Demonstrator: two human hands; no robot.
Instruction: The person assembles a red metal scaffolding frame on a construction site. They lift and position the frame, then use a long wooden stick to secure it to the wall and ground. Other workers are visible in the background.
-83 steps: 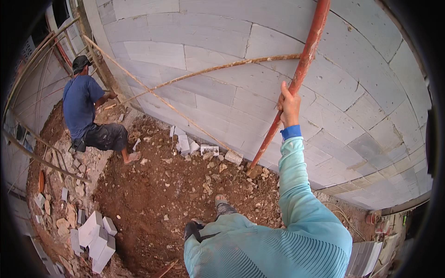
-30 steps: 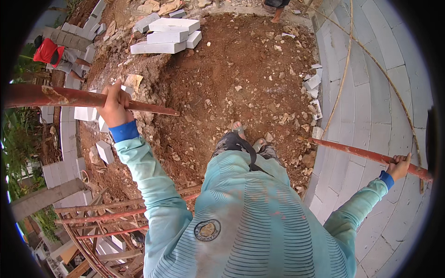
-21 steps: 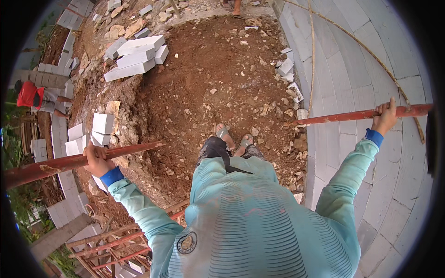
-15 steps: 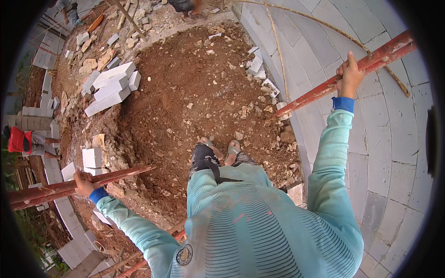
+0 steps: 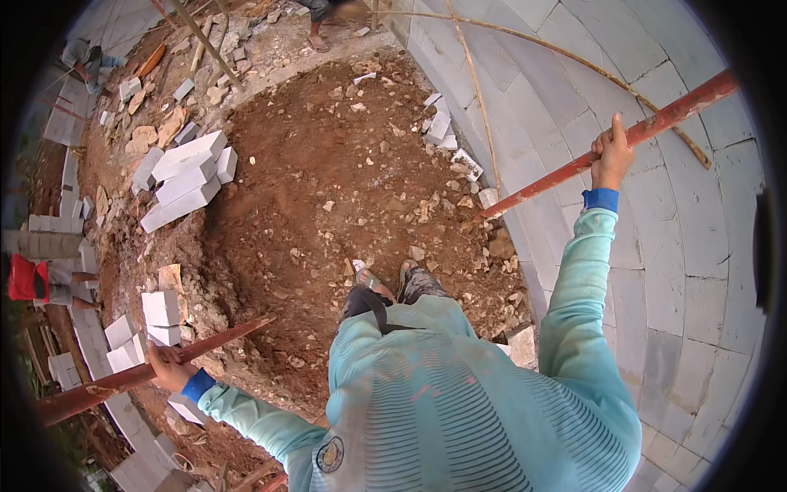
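My left hand (image 5: 169, 366) is closed around a red, worn pole (image 5: 228, 335), which slants from the left rim to a lower end over the dirt left of my feet. To the right, my right hand (image 5: 612, 156) grips another red pole (image 5: 680, 108) with the thumb sticking up. That pole runs down and left, and its lower end is near the foot of the grey block wall (image 5: 631, 213). Both arms are spread wide in light blue sleeves with dark blue cuffs. Whether the two poles are joined is hidden.
Reddish soil (image 5: 295, 197) with scattered stones lies underfoot. Pale blocks (image 5: 187, 176) are stacked on the left, with more blocks (image 5: 161, 308) nearer. Bamboo sticks (image 5: 475, 94) lean on the wall. A person in red (image 5: 29, 280) is at far left; others work at the top.
The left pole now slopes more steeply, its outer end lower, and my left hand has come down and right. Each pole looked doubled earlier and now looks single. My feet have shifted slightly.
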